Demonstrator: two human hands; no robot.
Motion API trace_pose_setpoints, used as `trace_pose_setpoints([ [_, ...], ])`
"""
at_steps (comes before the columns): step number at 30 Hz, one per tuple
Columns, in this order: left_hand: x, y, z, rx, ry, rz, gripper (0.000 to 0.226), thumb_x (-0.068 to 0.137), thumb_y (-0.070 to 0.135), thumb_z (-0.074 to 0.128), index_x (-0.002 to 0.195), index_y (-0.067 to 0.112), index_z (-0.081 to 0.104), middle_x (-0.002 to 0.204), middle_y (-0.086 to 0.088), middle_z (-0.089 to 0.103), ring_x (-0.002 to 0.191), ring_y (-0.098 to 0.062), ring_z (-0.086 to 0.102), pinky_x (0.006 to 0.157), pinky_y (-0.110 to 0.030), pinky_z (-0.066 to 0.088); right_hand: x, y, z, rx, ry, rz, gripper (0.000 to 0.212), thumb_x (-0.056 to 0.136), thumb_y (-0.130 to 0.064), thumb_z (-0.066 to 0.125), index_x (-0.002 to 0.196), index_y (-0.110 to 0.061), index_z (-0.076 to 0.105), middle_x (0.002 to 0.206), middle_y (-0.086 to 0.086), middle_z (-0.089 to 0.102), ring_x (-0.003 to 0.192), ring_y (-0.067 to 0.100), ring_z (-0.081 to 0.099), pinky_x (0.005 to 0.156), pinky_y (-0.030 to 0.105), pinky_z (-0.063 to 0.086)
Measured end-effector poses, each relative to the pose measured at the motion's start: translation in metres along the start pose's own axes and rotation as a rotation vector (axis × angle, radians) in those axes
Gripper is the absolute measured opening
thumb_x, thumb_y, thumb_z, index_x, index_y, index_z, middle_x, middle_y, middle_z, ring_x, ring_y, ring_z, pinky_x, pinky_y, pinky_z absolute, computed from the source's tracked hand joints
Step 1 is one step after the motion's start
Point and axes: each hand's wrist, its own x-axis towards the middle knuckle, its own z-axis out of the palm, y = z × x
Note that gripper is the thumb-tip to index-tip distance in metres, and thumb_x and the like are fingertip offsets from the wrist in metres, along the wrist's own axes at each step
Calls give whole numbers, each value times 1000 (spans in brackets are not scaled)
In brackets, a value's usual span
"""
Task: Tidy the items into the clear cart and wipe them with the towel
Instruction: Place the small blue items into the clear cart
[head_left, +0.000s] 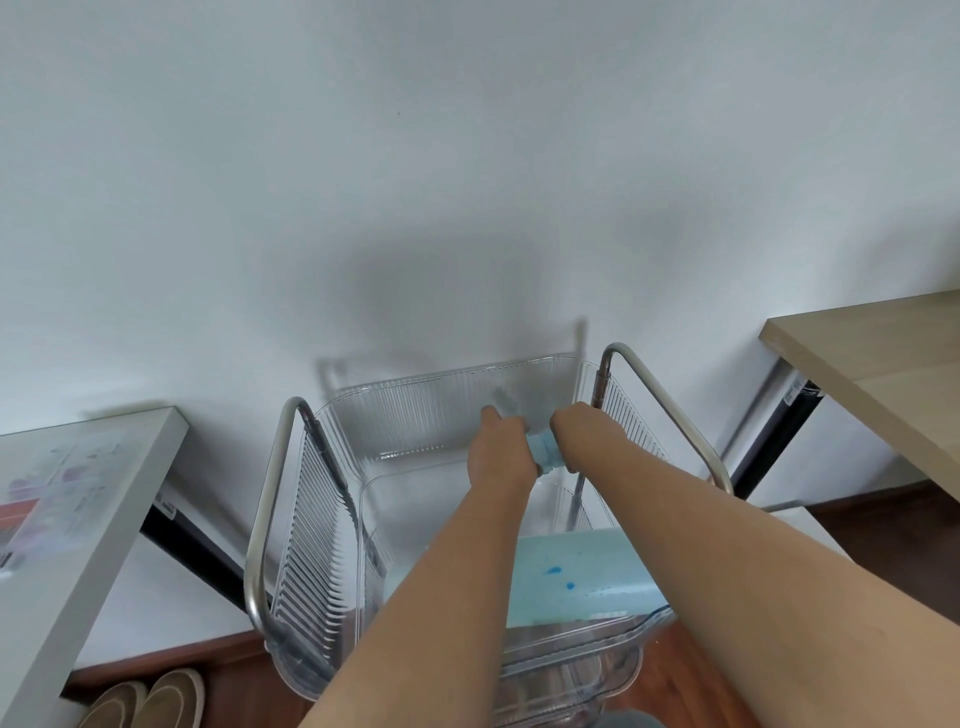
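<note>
The clear cart (415, 415) stands against the white wall, with ribbed transparent walls and bent metal handles on both sides. Both my arms reach down into its top tray. My left hand (501, 441) and my right hand (584, 434) are close together near the far wall, each closed on a light blue towel (545, 451) bunched between them. A light blue item with darker blue spots (576, 577) lies in the near right part of the tray, partly hidden by my forearms.
A grey-white table (93, 499) with printed sheets stands to the left. A light wooden table (883, 364) is to the right. A pair of tan shoes (145, 701) sits on the dark wooden floor at lower left. Lower cart tiers show beneath.
</note>
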Motion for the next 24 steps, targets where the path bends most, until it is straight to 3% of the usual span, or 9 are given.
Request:
trace_pose_setpoints([
  [3,-1,-1,0,139,2,52,48,80,14,77,126,24,64,129,-7,40,102,-29,57,74,-32,46,0,0,3,-6,29,-1,29,78,2,65,106,-6,62,70,3,37,79,27,54,65,33,44],
  [7,2,-2,2,345,-27,113,34,87,18,73,120,21,69,125,-6,46,113,-27,46,78,-31,48,2,1,6,-4,37,5,27,79,5,63,102,-7,61,88,9,52,79,27,52,66,33,43],
  [11,10,-1,1,366,-53,143,31,87,16,72,117,21,70,117,-5,55,112,-26,49,76,-31,45,2,1,7,2,51,-2,23,79,5,62,99,-7,61,73,4,43,75,26,48,66,33,43],
  [16,16,1,2,372,-88,146,34,84,15,74,117,21,70,117,-5,59,110,-27,55,78,-33,47,-1,0,3,13,31,-4,23,81,3,61,102,-6,61,102,11,60,93,29,62,67,35,45],
  [20,18,-3,-18,92,-150,102,39,76,24,83,113,22,72,116,-2,65,105,-22,62,84,-30,50,-12,2,-10,17,50,-1,27,85,-3,61,111,-6,59,110,13,60,102,29,63,73,33,48],
  [24,-2,-23,-75,-503,-38,-61,18,82,19,79,100,18,74,91,-3,69,75,-15,60,70,-24,50,-30,-20,-39,197,176,-67,27,86,-1,55,110,-9,65,112,11,64,102,27,64,79,31,51],
])
